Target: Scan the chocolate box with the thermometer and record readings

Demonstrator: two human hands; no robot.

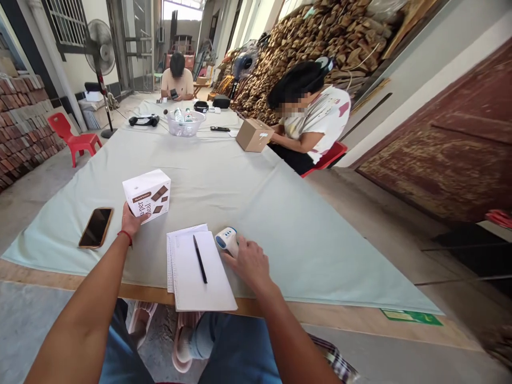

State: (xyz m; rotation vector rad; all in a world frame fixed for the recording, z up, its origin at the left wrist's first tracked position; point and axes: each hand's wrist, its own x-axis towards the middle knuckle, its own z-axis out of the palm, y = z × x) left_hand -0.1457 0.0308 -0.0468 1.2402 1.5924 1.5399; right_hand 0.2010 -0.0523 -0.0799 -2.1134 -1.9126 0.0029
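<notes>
My left hand grips the lower left corner of a white box printed with brown bars and lettering. The box stands tilted a little on the cloth, left of centre. Over to the right, the fingers of my right hand are curled round a white and blue forehead thermometer, its handle partly hidden by them. Between my hands lie sheets of white paper with a black pen on top. A dark-screened phone rests to the left of my left hand.
A cloth-covered table stretches ahead. Farther along it are a clear plastic basin of bottles, a black device and a cardboard box at a seated person's hands. Another person sits at the far end. A red chair stands left.
</notes>
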